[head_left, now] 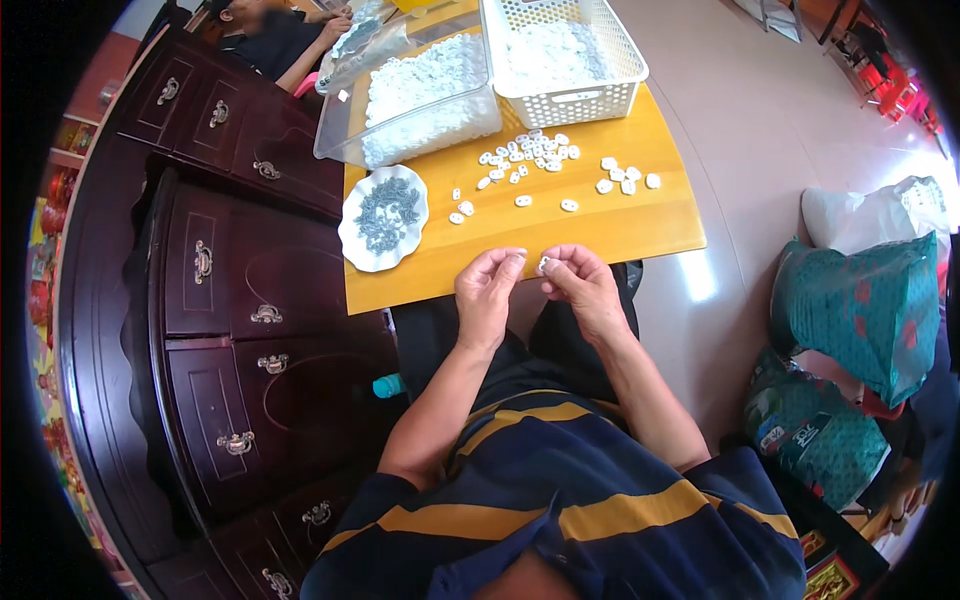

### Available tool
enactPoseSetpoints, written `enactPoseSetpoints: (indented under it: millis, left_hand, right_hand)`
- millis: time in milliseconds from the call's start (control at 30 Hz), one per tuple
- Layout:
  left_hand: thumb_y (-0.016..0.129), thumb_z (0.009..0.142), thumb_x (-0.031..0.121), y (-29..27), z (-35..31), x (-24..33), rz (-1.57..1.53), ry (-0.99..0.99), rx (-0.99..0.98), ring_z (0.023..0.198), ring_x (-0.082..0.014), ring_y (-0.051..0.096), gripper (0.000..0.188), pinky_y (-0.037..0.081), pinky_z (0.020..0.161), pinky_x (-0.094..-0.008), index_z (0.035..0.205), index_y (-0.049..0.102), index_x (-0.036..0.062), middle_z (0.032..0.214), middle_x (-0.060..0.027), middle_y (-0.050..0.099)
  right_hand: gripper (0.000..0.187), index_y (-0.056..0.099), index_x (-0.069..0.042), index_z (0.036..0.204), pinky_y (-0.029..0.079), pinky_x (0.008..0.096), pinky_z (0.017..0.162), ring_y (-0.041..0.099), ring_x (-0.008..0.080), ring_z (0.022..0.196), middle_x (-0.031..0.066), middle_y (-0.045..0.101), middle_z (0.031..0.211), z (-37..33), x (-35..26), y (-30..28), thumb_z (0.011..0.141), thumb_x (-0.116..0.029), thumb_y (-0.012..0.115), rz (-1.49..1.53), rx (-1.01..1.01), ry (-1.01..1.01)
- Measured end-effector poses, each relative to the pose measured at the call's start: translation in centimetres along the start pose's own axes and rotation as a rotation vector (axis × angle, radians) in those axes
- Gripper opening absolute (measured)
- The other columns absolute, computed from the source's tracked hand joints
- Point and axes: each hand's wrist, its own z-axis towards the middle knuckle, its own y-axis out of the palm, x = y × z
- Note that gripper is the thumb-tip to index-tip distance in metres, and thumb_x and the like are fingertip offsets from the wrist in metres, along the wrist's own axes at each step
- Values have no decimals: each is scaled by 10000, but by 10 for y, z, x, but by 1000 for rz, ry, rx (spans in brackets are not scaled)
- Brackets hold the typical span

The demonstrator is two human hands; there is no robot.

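My right hand [585, 290] pinches a small white oval piece [543, 265] with dark spots between thumb and fingertips, just over the near edge of the table. Close beside it, my left hand [487, 292] has thumb and forefinger pressed together; anything between them is too small to make out. Beyond my hands a loose pile of white oval pieces with two dark holes each [540, 150] lies on the wooden table [470, 255]. Several similar pieces [615, 175] form a smaller group to the right. A white scalloped plate [352, 232] at the left bears many small dark grey pieces [388, 212].
A clear plastic bin [405, 137] and a white perforated basket [570, 105], both full of pale pieces, stand on the far side. Another person [270, 45] works beyond them. Dark drawers [250, 250] border the left; stuffed teal bags [855, 310] stand right.
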Motion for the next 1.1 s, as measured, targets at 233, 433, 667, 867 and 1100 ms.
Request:
enactPoseSetpoints:
  millis: [233, 433, 667, 867, 1100]
  left_hand:
    - [657, 1008, 85, 6, -3, -1, -11, -41, -74, 861, -107, 662, 130, 558, 827, -251, 1046, 714, -26, 939, -53, 711]
    - [660, 1005, 74, 6, 0, -1, 36, -10, -102, 848, -107, 663, 124, 554, 802, -241, 1040, 714, -32, 921, -53, 707]
    - [660, 1001, 60, 3, 1, -3, 46, -12, -119, 834, -97, 662, 111, 553, 781, -233, 1032, 713, -32, 917, -40, 709]
    - [665, 995, 55, 0, 4, -4, 131, 2, -132, 826, -96, 664, 106, 542, 769, -233, 1011, 709, -40, 916, -36, 713]
    - [709, 928, 12, 1, 7, 11, 538, 263, -161, 711, -121, 637, 41, 504, 660, -251, 923, 711, -28, 819, -63, 685]
  right_hand:
    - [104, 681, -58, 1068, 506, 200, 710, 637, 62, 774, -15, 689, 904, -1, 0, 1, 994, -131, 689, 15, -40, -28]
    - [94, 683, -50, 1055, 506, 203, 716, 637, 66, 772, -9, 692, 896, 0, 3, 0, 993, -121, 686, 0, -24, -33]
    - [98, 686, -39, 1061, 511, 206, 717, 638, 66, 772, -5, 694, 890, 0, 3, 0, 989, -106, 688, -30, -12, -61]
    - [88, 701, -11, 1047, 500, 201, 710, 624, 58, 763, -4, 702, 872, 2, 6, -1, 979, -64, 685, -133, 34, -133]
    - [111, 753, -36, 957, 585, 346, 758, 751, 299, 831, 174, 739, 861, -4, -1, 2, 867, -96, 730, -668, 171, -495]
